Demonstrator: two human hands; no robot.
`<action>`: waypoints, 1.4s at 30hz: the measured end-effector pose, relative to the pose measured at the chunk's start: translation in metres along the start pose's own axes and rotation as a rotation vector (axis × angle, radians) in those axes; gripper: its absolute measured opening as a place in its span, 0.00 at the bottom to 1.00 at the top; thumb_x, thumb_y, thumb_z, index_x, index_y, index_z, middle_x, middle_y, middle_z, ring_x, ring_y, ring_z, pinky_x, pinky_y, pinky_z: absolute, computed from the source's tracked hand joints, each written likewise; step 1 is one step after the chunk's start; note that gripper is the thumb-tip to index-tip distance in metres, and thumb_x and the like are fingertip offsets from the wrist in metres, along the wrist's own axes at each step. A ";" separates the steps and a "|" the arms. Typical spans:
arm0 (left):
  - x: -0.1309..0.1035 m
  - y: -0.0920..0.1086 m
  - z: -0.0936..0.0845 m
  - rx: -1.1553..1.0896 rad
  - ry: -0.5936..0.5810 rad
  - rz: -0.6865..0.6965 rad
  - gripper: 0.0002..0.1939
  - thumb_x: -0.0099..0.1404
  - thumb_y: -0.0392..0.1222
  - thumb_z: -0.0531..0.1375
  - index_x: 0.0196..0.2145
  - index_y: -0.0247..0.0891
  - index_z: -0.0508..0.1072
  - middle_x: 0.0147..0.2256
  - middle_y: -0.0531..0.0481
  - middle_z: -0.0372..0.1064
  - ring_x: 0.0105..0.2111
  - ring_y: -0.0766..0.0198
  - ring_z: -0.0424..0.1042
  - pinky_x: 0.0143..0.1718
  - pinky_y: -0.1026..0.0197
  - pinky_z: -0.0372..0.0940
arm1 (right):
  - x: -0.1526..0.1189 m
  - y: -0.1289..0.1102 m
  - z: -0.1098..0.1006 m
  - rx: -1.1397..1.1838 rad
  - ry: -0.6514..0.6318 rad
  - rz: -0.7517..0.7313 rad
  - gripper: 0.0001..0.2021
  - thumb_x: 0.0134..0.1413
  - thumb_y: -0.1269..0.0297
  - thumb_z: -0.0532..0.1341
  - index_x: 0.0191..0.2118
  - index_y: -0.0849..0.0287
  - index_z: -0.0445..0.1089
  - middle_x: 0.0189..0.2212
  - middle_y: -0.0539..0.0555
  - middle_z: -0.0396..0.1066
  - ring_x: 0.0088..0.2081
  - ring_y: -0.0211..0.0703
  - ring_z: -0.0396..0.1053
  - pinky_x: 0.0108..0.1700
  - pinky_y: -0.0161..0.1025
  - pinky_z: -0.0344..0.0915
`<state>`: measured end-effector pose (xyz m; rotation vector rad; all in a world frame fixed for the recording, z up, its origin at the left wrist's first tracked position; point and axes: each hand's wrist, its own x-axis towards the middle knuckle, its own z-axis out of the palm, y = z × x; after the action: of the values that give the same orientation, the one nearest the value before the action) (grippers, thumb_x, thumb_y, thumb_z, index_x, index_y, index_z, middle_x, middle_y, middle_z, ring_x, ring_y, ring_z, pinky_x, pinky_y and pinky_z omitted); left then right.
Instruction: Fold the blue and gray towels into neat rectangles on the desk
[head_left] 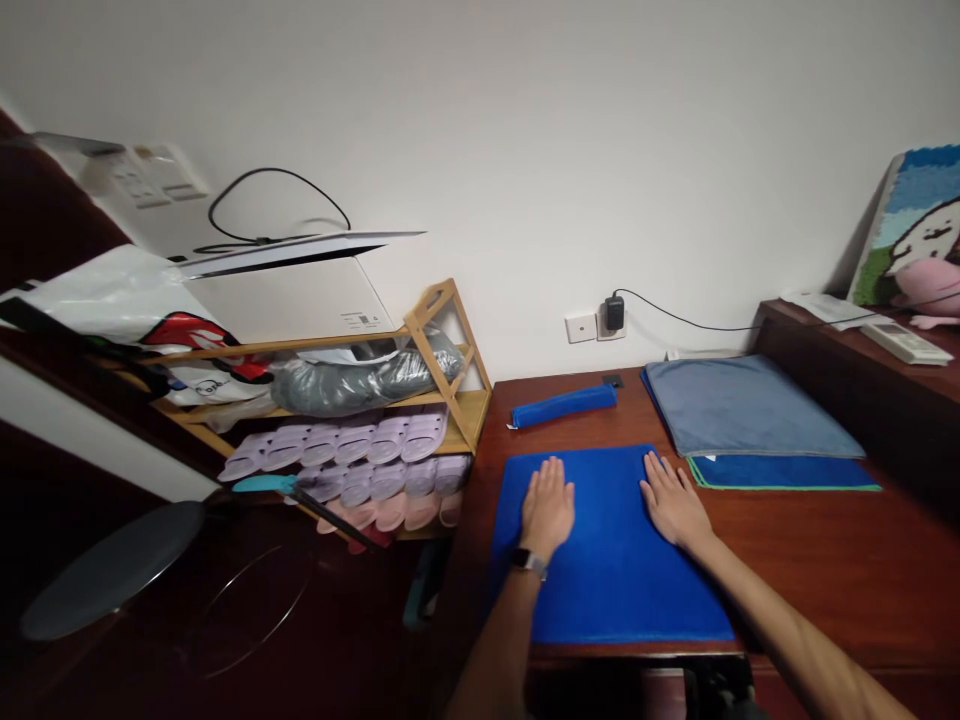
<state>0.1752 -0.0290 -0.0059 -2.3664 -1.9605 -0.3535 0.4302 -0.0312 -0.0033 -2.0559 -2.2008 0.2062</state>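
A bright blue towel (611, 560) lies spread flat on the brown wooden desk, reaching its front edge. My left hand (548, 508) rests palm down on the towel's left part, fingers stretched out, a watch on the wrist. On the far right corner of the cloth, my right hand (673, 500) also lies flat with its fingers extended. Beyond the towel is a narrow folded blue cloth (564, 406) with a small white tag. To the right, a grey towel (750, 405) lies over a blue towel with green edging (787, 474).
Left of the desk (840, 560) stands a wooden rack (469, 400) with rows of lilac and pink slippers (352, 445). A white box (300, 300) sits on top. A black adapter (614, 312) is plugged into the wall, its cable running right. A round stool (112, 570) stands at lower left.
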 end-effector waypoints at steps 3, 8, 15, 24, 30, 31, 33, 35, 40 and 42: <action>-0.012 -0.059 -0.011 0.069 0.027 -0.077 0.30 0.79 0.45 0.42 0.73 0.32 0.54 0.71 0.38 0.54 0.72 0.51 0.53 0.71 0.44 0.53 | -0.001 0.001 0.002 -0.010 -0.010 0.001 0.35 0.72 0.53 0.35 0.77 0.65 0.43 0.76 0.55 0.41 0.76 0.47 0.39 0.75 0.52 0.40; -0.020 -0.071 -0.012 0.116 0.077 -0.091 0.29 0.79 0.44 0.43 0.71 0.28 0.59 0.71 0.37 0.54 0.72 0.53 0.53 0.71 0.47 0.54 | 0.014 -0.001 -0.002 -0.066 -0.033 0.031 0.35 0.72 0.52 0.36 0.76 0.63 0.46 0.76 0.55 0.44 0.76 0.50 0.42 0.74 0.55 0.40; -0.021 -0.071 -0.012 0.142 0.067 -0.084 0.29 0.79 0.44 0.43 0.70 0.27 0.60 0.70 0.37 0.56 0.71 0.53 0.55 0.70 0.48 0.55 | 0.040 -0.001 0.000 -0.050 -0.005 -0.003 0.34 0.72 0.54 0.37 0.77 0.64 0.45 0.76 0.56 0.44 0.76 0.49 0.41 0.74 0.52 0.39; 0.024 0.026 -0.017 0.056 0.030 0.169 0.30 0.80 0.46 0.40 0.72 0.31 0.57 0.71 0.39 0.55 0.72 0.53 0.52 0.73 0.45 0.49 | 0.041 0.001 0.007 0.002 0.035 -0.030 0.34 0.72 0.54 0.37 0.76 0.67 0.46 0.76 0.58 0.43 0.76 0.51 0.41 0.75 0.53 0.38; 0.056 0.093 0.014 -0.078 -0.061 0.240 0.31 0.80 0.48 0.38 0.75 0.37 0.50 0.72 0.41 0.53 0.73 0.54 0.50 0.72 0.43 0.50 | 0.043 0.005 0.010 0.002 0.045 -0.057 0.33 0.72 0.56 0.37 0.76 0.65 0.47 0.76 0.59 0.44 0.76 0.50 0.41 0.74 0.54 0.39; 0.055 0.081 0.015 -0.073 -0.064 0.217 0.31 0.80 0.48 0.38 0.75 0.38 0.50 0.72 0.42 0.53 0.73 0.54 0.50 0.72 0.43 0.50 | 0.042 0.005 0.010 0.002 0.045 -0.055 0.34 0.72 0.56 0.37 0.76 0.65 0.47 0.76 0.58 0.44 0.76 0.50 0.41 0.74 0.54 0.39; 0.048 0.037 0.010 -0.030 -0.062 0.147 0.30 0.80 0.48 0.40 0.75 0.38 0.52 0.72 0.42 0.52 0.73 0.53 0.50 0.72 0.43 0.50 | 0.041 0.004 0.007 -0.001 0.031 -0.043 0.34 0.72 0.55 0.36 0.76 0.65 0.45 0.76 0.57 0.43 0.76 0.50 0.41 0.75 0.53 0.39; 0.035 -0.021 0.001 0.043 -0.053 0.043 0.30 0.80 0.47 0.41 0.73 0.36 0.55 0.72 0.40 0.53 0.73 0.51 0.51 0.71 0.43 0.52 | 0.040 0.003 0.004 -0.010 0.013 -0.029 0.34 0.72 0.54 0.36 0.76 0.66 0.45 0.76 0.56 0.43 0.76 0.49 0.40 0.75 0.53 0.38; -0.001 -0.121 -0.009 0.142 0.054 -0.081 0.30 0.79 0.45 0.42 0.72 0.31 0.56 0.70 0.35 0.57 0.71 0.50 0.55 0.69 0.44 0.56 | 0.037 0.003 0.004 -0.030 -0.008 -0.026 0.35 0.72 0.54 0.36 0.76 0.66 0.45 0.76 0.56 0.42 0.76 0.50 0.40 0.75 0.52 0.38; -0.007 -0.126 -0.006 0.139 0.064 -0.090 0.30 0.79 0.45 0.43 0.73 0.31 0.56 0.70 0.35 0.57 0.71 0.51 0.55 0.70 0.45 0.56 | 0.038 0.003 0.006 -0.037 -0.013 -0.020 0.35 0.71 0.54 0.36 0.76 0.66 0.45 0.76 0.56 0.43 0.76 0.49 0.40 0.75 0.52 0.38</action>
<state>0.0505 -0.0119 -0.0151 -2.1616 -1.9976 -0.2835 0.4294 0.0071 -0.0096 -2.0558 -2.2492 0.1784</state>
